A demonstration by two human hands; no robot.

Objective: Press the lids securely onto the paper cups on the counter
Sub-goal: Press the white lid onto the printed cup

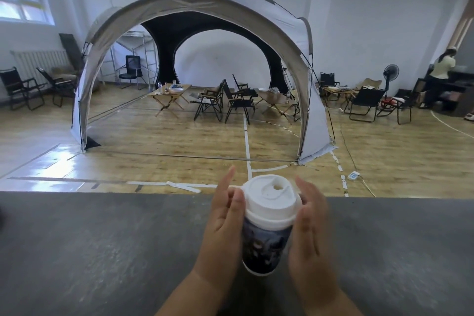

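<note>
A big arched tent (195,59) fills the room behind, well apart from the work. In front runs a grey counter (102,238), and one paper cup (266,246) appears to stand on it, back from its far edge. No other cup is in sight.

The left hand (225,213) and right hand (307,223) flank the cup with fingers straight and relaxed, neither curled round it. They sit just beside the cup's top, but I cannot tell whether the palms actually touch it.

The white lid (272,197) is on the cup, and its rim looks level from here. The far side is hidden, so it may not be fully snapped down.

The main risk is uneven pressure. A push on one side could pop the other side up. Squeezing the soft paper wall could buckle the rim and loosen the seal. The small sip hole (278,187) is open, so a tip or hard press might send out any liquid, though I cannot tell if the cup is filled.
</note>
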